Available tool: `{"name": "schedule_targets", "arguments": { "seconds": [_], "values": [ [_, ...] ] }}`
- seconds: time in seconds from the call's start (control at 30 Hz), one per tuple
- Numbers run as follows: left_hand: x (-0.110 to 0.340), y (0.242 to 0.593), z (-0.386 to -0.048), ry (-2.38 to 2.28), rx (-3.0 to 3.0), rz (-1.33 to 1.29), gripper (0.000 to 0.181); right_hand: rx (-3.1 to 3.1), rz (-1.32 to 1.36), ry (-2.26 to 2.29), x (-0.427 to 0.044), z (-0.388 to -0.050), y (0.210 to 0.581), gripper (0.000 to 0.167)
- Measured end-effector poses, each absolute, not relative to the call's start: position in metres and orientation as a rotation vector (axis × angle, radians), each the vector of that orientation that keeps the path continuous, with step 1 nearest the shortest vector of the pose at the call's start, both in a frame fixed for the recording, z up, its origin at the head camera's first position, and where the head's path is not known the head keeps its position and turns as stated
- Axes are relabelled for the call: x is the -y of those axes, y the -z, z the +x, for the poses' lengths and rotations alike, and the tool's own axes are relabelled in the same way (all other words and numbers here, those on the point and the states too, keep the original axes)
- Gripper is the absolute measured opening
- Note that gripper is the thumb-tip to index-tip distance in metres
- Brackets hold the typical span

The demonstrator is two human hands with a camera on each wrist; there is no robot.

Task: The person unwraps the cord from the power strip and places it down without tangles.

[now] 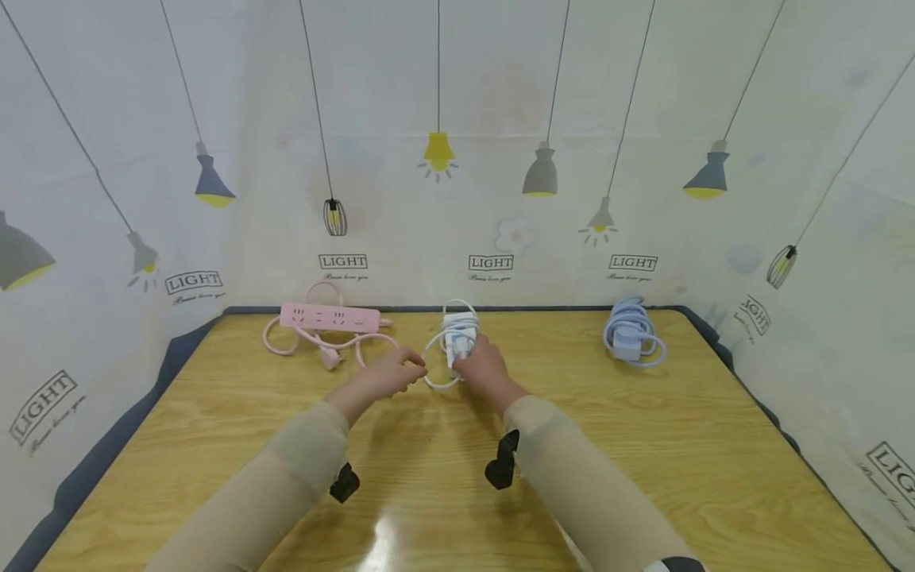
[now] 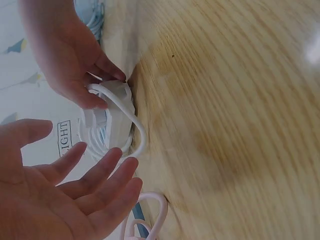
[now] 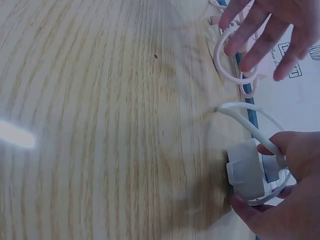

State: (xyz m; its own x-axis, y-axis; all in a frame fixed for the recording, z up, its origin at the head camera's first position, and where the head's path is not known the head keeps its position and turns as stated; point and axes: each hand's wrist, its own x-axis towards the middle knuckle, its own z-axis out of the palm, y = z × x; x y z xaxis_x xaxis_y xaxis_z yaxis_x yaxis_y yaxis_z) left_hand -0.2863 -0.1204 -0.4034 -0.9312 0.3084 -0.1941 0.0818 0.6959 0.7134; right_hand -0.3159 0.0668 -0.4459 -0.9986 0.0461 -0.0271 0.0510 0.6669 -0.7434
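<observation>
A white power strip (image 1: 460, 319) with its white cord (image 1: 442, 386) looped about it lies at the far middle of the table. My right hand (image 1: 488, 372) grips its near end, thumb and fingers on either side of it in the right wrist view. Just left of the strip, my left hand (image 1: 391, 373) hovers by a cord loop. In the left wrist view its fingers (image 2: 107, 192) are spread and relaxed, holding nothing. The strip's plug (image 2: 92, 118) sits against its side among the loops.
To the left lies a pink power strip (image 1: 329, 318) with its cord loose around it. A blue coiled cord with a blue block (image 1: 627, 343) rests at the right. Behind the wooden table (image 1: 429, 492) hangs a lamp-printed cloth (image 1: 400, 222).
</observation>
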Motion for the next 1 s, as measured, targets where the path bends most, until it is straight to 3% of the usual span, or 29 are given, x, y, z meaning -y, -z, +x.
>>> {"name": "schedule_targets", "arguments": {
  "seconds": [0.13, 0.67, 1.0],
  "values": [
    [0.12, 0.406, -0.286, -1.045, -2.593, 0.274, 0.036, -2.88, 0.04, 1.252, -0.075, -0.316, 0.445, 0.047],
    [0.125, 0.41, -0.279, -1.103, -2.52, 0.271, 0.04, -2.731, -0.025, 1.27, -0.103, -0.305, 0.43, 0.048],
    [0.119, 0.404, -0.273, -1.443, -2.274, 0.196, 0.043, -2.697, -0.024, 1.392, -0.117, -0.299, 0.427, 0.048]
  ]
}}
